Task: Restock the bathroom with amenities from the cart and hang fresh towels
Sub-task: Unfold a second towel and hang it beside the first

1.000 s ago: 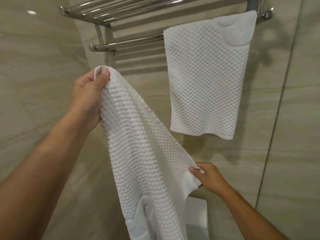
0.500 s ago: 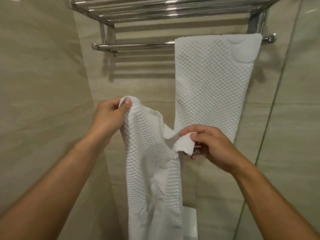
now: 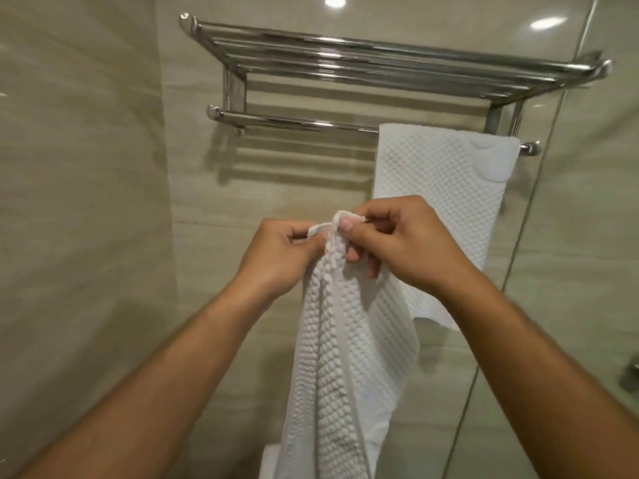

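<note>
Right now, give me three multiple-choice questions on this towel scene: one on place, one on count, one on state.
1. Where on the lower bar does the hung towel sit?
A. left end
B. right end
C. middle

2. How many white towels show?
A. one
B. two
C. four

3. How is the second towel held?
A. both hands pinch its top
B. left hand alone
C. lying on the shelf

Answers:
1 B, it drapes by the right bracket.
2 B, one hung, one held.
3 A, the left hand and right hand meet at its top.

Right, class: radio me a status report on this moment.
Both hands, left and right, pinch towel corners together. Second towel on rail. Left half free.
</note>
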The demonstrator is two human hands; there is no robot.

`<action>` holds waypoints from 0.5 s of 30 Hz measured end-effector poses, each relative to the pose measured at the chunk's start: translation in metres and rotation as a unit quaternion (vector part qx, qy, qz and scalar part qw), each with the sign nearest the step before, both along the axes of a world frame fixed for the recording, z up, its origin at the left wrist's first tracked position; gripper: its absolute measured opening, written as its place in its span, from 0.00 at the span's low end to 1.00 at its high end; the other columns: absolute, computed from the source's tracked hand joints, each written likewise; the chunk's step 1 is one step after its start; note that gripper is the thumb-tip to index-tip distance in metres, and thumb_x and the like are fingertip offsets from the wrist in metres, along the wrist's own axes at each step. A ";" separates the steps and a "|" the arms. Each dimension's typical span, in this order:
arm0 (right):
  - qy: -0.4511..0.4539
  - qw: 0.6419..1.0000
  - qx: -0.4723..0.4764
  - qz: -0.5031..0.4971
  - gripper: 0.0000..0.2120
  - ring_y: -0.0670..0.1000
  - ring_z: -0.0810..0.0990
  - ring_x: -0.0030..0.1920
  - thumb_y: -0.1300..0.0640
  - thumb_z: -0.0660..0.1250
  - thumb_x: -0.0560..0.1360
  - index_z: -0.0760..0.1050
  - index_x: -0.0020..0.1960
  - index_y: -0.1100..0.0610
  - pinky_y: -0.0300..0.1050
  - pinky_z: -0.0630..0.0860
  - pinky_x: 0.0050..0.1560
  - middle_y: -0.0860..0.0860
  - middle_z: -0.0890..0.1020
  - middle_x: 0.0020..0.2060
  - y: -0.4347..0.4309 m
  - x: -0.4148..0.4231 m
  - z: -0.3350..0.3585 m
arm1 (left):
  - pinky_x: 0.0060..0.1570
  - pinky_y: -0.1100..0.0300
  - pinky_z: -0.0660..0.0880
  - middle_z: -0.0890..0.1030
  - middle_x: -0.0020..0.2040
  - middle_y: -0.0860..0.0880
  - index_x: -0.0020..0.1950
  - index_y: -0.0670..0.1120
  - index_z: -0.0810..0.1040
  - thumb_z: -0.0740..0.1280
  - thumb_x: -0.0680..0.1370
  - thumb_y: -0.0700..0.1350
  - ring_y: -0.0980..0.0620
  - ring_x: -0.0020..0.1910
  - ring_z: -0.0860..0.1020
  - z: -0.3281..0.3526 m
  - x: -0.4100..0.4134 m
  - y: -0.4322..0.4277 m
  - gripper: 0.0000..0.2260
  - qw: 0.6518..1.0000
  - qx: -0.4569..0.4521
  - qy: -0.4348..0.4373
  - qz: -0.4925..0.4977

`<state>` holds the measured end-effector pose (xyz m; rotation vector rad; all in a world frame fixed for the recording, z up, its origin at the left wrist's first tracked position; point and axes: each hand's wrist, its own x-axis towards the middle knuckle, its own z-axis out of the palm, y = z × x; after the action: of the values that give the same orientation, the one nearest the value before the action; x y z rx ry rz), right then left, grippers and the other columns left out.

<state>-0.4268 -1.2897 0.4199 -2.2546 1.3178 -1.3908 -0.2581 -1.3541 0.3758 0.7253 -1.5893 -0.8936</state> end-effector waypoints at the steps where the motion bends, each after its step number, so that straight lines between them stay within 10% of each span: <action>1: 0.011 1.000 -0.003 -0.017 0.11 0.50 0.81 0.26 0.52 0.70 0.80 0.84 0.42 0.57 0.41 0.77 0.34 0.49 0.85 0.31 -0.001 0.005 0.000 | 0.43 0.58 0.78 0.87 0.41 0.46 0.50 0.42 0.87 0.70 0.79 0.42 0.55 0.39 0.81 0.000 -0.001 0.001 0.06 1.000 0.007 0.007 -0.026; 10: 0.086 0.986 0.004 -0.144 0.16 0.45 0.82 0.24 0.47 0.73 0.77 0.80 0.34 0.55 0.37 0.78 0.32 0.47 0.83 0.26 0.006 0.022 -0.009 | 0.57 0.36 0.76 0.81 0.55 0.30 0.55 0.42 0.86 0.67 0.81 0.39 0.43 0.47 0.78 -0.004 0.010 -0.005 0.09 0.989 0.044 -0.003 -0.140; 15: 0.083 0.983 0.004 -0.163 0.16 0.46 0.81 0.24 0.48 0.72 0.77 0.79 0.33 0.54 0.36 0.77 0.30 0.48 0.82 0.25 0.011 0.019 -0.009 | 0.56 0.48 0.79 0.84 0.53 0.35 0.57 0.39 0.84 0.58 0.86 0.45 0.40 0.52 0.83 -0.006 0.008 -0.005 0.16 0.987 0.033 -0.025 -0.158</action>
<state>-0.4074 -1.2789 0.4111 -2.2685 1.8114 -1.3058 -0.2501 -1.3594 0.3701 0.5523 -1.7557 -1.1705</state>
